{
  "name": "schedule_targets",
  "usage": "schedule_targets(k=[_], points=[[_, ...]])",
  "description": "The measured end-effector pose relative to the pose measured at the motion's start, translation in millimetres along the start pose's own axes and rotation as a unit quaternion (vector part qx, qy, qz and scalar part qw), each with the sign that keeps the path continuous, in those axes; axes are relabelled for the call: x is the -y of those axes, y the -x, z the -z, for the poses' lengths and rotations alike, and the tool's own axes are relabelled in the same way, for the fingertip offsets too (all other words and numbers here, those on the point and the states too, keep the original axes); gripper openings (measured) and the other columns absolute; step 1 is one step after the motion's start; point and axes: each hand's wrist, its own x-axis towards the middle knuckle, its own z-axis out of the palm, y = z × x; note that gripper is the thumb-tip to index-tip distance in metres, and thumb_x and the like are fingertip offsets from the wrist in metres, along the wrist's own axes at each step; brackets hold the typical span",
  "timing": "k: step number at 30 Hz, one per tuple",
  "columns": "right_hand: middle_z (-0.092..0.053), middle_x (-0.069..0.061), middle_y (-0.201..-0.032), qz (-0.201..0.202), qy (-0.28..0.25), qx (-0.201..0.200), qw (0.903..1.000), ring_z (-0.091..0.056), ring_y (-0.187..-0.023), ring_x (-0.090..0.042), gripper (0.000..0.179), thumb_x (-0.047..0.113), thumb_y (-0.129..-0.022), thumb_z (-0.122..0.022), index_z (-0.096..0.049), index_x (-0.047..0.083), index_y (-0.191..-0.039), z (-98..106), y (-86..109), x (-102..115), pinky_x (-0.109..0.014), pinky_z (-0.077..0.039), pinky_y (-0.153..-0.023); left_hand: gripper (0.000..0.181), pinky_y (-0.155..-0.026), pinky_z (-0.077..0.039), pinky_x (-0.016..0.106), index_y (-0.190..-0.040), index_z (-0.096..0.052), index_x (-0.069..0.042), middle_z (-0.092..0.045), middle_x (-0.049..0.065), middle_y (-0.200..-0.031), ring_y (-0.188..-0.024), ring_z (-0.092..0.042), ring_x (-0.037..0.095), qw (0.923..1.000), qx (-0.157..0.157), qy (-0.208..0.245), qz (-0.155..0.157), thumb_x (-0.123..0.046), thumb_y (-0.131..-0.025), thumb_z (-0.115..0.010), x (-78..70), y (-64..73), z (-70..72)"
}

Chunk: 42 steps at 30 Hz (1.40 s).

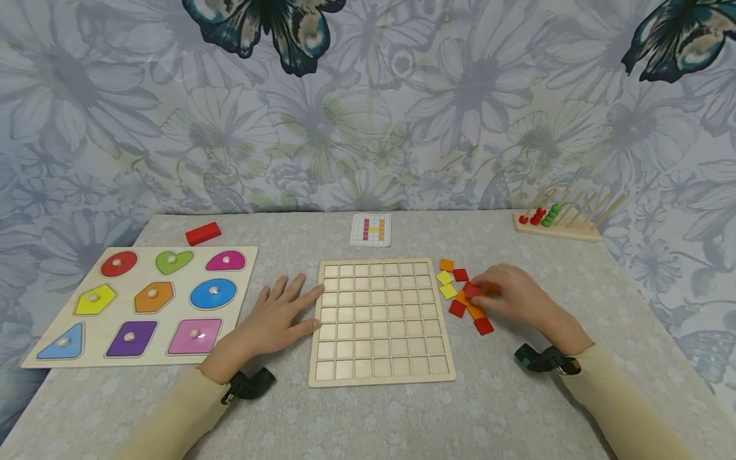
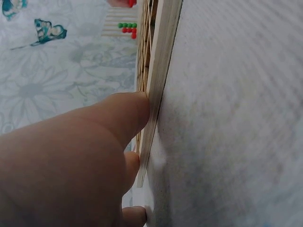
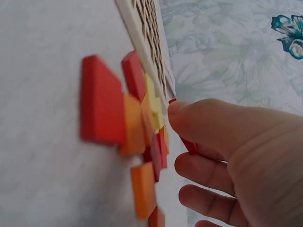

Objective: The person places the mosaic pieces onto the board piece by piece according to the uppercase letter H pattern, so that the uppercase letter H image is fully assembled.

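A square wooden grid board [image 1: 381, 322] lies in the middle of the table, its cells bare. My left hand [image 1: 270, 324] rests flat to its left with fingers spread; thumb and index fingertips touch the board's left edge, as the left wrist view also shows. Over a loose pile of square tiles at the board's right, my right hand [image 1: 517, 295] pinches a red tile [image 3: 189, 145] between thumb and fingers, raised above the pile. Red, orange and yellow tiles [image 1: 448, 291] lie beneath and beside it, some overlapping. A red tile [image 3: 100, 101] sits nearest the right wrist camera.
Behind the board lies a card [image 1: 370, 230] printed with a coloured pattern. A shape puzzle board [image 1: 172, 268] with knobbed pieces fills the left, a red block [image 1: 203, 234] behind it. At the back right stands a peg rack [image 1: 566, 231] with red and green beads.
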Motion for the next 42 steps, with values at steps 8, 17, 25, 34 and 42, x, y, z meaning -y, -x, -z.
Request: schedule_targets(k=[8, 17, 25, 34, 42], points=[[-0.075, -0.006, -0.095, 0.033, -0.023, 0.005, 0.9992, -0.065, -0.083, -0.023, 0.024, 0.015, -0.084, -0.082, -0.078, 0.004, -0.105, -2.3, -31.8, 23.7, -0.039, -0.054, -0.075, 0.067, -0.114, -0.014, 0.08, -0.159, -0.04, -0.02, -0.027, 0.027, -0.166, -0.152, -0.016, 0.059, 1.0, -0.001, -0.002, -0.006, -0.045, -0.1, -0.059, 2.2, -0.2, -1.3], [-0.076, -0.005, -0.103, 0.043, -0.049, 0.029, 0.9974, -0.069, -0.095, -0.024, 0.03, 0.023, -0.087, -0.081, -0.077, 0.006, -0.112, -12.2, -66.0, 51.9, -0.043, -0.056, -0.085, 0.066, -0.114, -0.013, 0.08, -0.159, -0.04, -0.019, -0.026, 0.027, -0.166, -0.152, -0.014, 0.058, 1.0, 0.002, 0.008, -0.004, -0.042, -0.1, -0.06, 1.5, -1.4, -3.2], [-0.077, -0.006, -0.099, 0.085, -0.092, 0.025, 0.9918, -0.071, -0.093, -0.023, 0.03, 0.024, -0.086, -0.082, -0.078, 0.004, -0.109, -32.9, -91.5, 72.6, -0.041, -0.057, -0.083, 0.067, -0.114, -0.012, 0.08, -0.159, -0.039, -0.019, -0.025, 0.027, -0.166, -0.153, -0.014, 0.058, 1.0, 0.001, 0.005, -0.001, -0.042, -0.1, -0.059, 2.8, -0.6, -2.5], [-0.078, -0.006, -0.1, 0.119, -0.079, 0.032, 0.9892, -0.071, -0.092, -0.02, 0.027, 0.021, -0.088, -0.078, -0.078, 0.005, -0.109, -51.7, -108.7, 94.5, -0.037, -0.056, -0.086, 0.067, -0.114, -0.012, 0.08, -0.159, -0.039, -0.019, -0.026, 0.026, -0.166, -0.153, -0.014, 0.058, 1.0, 0.003, 0.005, 0.003, -0.043, -0.1, -0.06, 4.6, 0.2, -1.9], [-0.077, -0.004, -0.099, 0.109, -0.084, 0.043, 0.9895, -0.07, -0.091, -0.018, 0.027, 0.022, -0.088, -0.078, -0.078, 0.006, -0.11, -58.0, -117.6, 103.0, -0.035, -0.056, -0.084, 0.067, -0.115, -0.012, 0.08, -0.159, -0.039, -0.021, -0.026, 0.025, -0.167, -0.153, -0.014, 0.058, 1.0, 0.004, 0.004, 0.005, -0.044, -0.099, -0.06, 4.4, -1.3, -2.6]])
